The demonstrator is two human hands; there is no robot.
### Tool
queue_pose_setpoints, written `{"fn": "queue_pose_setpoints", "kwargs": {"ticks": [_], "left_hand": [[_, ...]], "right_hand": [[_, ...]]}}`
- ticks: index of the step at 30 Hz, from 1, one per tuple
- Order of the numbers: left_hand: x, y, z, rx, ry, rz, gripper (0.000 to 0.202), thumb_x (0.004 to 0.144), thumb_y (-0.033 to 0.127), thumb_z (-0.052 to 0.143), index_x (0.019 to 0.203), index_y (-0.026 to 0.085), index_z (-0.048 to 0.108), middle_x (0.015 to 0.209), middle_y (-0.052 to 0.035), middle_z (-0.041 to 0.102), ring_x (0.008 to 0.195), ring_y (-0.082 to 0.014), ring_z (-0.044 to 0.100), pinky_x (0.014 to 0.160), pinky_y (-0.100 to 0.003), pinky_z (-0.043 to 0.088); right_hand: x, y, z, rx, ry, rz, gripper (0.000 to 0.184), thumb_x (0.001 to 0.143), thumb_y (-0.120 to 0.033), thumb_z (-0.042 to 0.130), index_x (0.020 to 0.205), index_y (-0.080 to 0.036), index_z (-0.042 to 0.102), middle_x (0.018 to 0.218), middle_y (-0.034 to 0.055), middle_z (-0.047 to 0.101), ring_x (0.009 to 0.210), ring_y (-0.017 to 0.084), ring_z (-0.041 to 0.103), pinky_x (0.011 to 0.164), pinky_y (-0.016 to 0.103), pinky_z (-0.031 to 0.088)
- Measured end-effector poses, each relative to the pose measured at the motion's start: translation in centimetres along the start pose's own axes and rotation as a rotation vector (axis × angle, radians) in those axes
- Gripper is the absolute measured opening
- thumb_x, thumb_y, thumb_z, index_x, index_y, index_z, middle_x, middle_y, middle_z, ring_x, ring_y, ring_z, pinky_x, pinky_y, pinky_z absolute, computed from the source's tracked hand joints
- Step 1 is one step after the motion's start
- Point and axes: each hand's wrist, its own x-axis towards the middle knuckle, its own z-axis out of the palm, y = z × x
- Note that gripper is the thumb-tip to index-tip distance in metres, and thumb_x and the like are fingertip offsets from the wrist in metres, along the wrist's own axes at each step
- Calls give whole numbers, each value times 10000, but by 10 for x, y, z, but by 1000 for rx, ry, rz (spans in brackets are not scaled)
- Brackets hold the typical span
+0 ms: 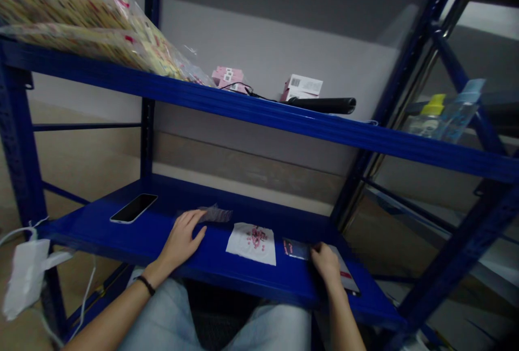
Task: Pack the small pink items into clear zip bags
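My left hand (180,240) lies palm down on the blue steel shelf (97,237), fingers apart and holding nothing. Its fingertips reach a crumpled piece of clear plastic (215,214). A white paper napkin (251,244) with a heap of small pink pieces (256,237) sits between my hands. My right hand (326,264) rests on a flat dark packet (346,275), which its fingers partly hide. I cannot tell if they grip it. Beside that hand lies a small dark card (295,249). A black smartphone (133,208) lies face up left of my left hand.
The shelf above holds a large plastic bag of printed packets (85,29), pink boxes (227,78), a white box (302,87), a black cable and a black tube (322,105). A white charger (25,278) hangs at the lower left. A plastic bottle (430,118) stands beyond the upright.
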Motion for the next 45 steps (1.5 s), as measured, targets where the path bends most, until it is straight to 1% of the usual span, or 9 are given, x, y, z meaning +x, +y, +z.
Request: {"fn": "queue_pose_setpoints", "kwargs": {"ticks": [6, 9, 12, 18, 24, 29, 34, 39, 45], "left_hand": [[-12, 83, -12, -392, -149, -21, 236, 934, 308, 497, 1001, 245, 714, 1015, -69, 694, 984, -248, 634, 889, -341, 490], [-22, 117, -12, -605, -242, -127, 224, 924, 330, 538, 967, 255, 745, 949, -60, 724, 897, -232, 659, 820, -311, 500], [-35, 132, -6, -850, -343, -291, 240, 907, 363, 566, 952, 212, 747, 924, -68, 741, 848, -223, 672, 728, -284, 510], [-59, 126, -3, -1013, -307, -469, 220, 865, 373, 631, 865, 166, 707, 805, -46, 709, 689, -165, 634, 671, -262, 498], [-68, 122, -5, -1080, -324, -504, 267, 846, 428, 674, 868, 162, 694, 765, -56, 704, 738, -195, 666, 715, -293, 516], [-77, 122, 5, -1125, -360, -521, 231, 825, 394, 705, 856, 168, 667, 747, -41, 702, 737, -192, 671, 722, -287, 509], [-80, 121, 4, -878, -382, -443, 206, 903, 334, 562, 768, 190, 620, 694, -16, 664, 662, -169, 631, 631, -250, 449], [-84, 118, 6, -473, -381, -291, 187, 867, 209, 493, 696, 217, 567, 702, -12, 638, 700, -186, 586, 653, -272, 376], [-84, 111, 14, -381, -392, -304, 174, 810, 167, 487, 652, 220, 540, 650, 1, 601, 649, -180, 552, 620, -277, 323]], "right_hand": [[-27, -36, -11, 420, 10, -130, 243, 825, -350, 540, 961, -173, 637, 797, 44, 700, 726, 193, 647, 624, 252, 450], [-72, -76, -2, 977, -120, -248, 354, 746, -430, 704, 987, -184, 621, 747, 3, 652, 646, 159, 591, 577, 234, 433], [-129, -112, 19, 1221, -310, -254, 420, 682, -438, 802, 974, -183, 640, 736, 0, 647, 601, 136, 562, 542, 224, 421], [-188, -137, 51, 1335, -575, -216, 393, 651, -417, 852, 903, -176, 669, 786, 35, 694, 727, 176, 646, 687, 274, 502], [-191, -133, 57, 1196, -573, -315, 399, 721, -568, 750, 756, -172, 715, 672, 50, 686, 637, 179, 603, 596, 274, 470], [-195, -129, 54, 1097, -580, -374, 377, 783, -544, 704, 770, -168, 716, 674, 46, 671, 640, 174, 585, 580, 258, 437], [-201, -124, 58, 1001, -545, -443, 278, 858, -439, 632, 777, -174, 660, 697, 20, 630, 640, 155, 543, 578, 241, 399], [-205, -123, 70, 803, -384, -506, 154, 827, -230, 564, 679, -189, 564, 645, -18, 550, 622, 142, 488, 586, 234, 346], [-198, -119, 77, 726, -265, -504, 141, 783, -194, 537, 645, -202, 506, 618, -36, 489, 603, 140, 456, 574, 236, 312]]}}
